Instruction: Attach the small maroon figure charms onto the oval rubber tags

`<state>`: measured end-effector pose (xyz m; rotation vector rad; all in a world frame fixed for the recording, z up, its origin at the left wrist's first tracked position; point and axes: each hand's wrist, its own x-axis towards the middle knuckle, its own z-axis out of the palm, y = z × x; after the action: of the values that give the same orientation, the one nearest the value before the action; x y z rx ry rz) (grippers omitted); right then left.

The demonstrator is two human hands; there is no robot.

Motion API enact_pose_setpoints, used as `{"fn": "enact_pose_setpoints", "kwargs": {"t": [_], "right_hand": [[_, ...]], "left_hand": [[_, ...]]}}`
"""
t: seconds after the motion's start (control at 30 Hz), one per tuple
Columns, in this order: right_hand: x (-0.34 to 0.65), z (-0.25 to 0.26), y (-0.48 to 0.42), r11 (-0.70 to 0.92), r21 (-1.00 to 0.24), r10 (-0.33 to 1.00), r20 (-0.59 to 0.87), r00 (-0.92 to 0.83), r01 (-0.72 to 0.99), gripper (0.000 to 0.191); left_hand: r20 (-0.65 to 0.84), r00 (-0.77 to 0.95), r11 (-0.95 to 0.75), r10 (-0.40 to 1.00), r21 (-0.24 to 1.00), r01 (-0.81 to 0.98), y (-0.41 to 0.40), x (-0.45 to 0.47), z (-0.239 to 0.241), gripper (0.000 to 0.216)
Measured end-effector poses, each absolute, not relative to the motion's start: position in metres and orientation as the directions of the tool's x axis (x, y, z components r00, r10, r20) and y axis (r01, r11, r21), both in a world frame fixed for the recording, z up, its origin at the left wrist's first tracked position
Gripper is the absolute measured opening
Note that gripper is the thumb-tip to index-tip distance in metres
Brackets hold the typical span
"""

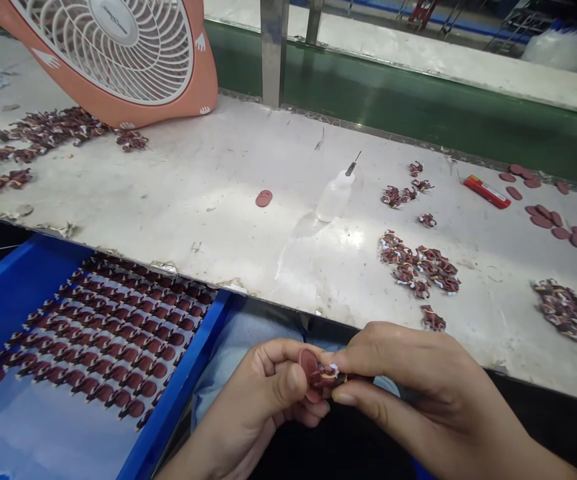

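Observation:
My left hand point(273, 393) is closed on a reddish-brown oval base point(309, 362), gripping it between thumb and fingers. Pinched in my right hand point(408, 380) is a small brown figurine point(325, 377) with a white part, held against the base. Whether the two pieces are joined I cannot tell, since my fingers hide part of them. Beyond my hands, a translucent squeeze bottle point(335, 195) with a thin needle tip stands on the table. Near it lie overlapping oval bases point(263, 198). Loose figurines point(421, 263) are heaped to the right.
A blue tray point(173, 390) at lower left holds rows of figurines on bases. An orange fan point(203, 73) stands at the back left, beside more figurines point(53, 127). A red box point(487, 192) and scattered oval bases point(543, 217) lie at right. A metal post point(273, 53) rises behind.

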<state>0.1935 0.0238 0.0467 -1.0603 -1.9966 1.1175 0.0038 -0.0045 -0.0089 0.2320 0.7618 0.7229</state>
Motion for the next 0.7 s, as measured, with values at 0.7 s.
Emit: {"fn": "enact_pose_setpoints", "kwargs": {"t": [0.7], "right_hand": [[0.1938,0.0479,0.0232,0.267,-0.914,0.834,0.061,-0.548,0.304,0.025]], "left_hand": [[-0.562,0.497,0.745,0.661,0.414,-0.523,-0.0058,0.0028,-0.011,0.031]]}}
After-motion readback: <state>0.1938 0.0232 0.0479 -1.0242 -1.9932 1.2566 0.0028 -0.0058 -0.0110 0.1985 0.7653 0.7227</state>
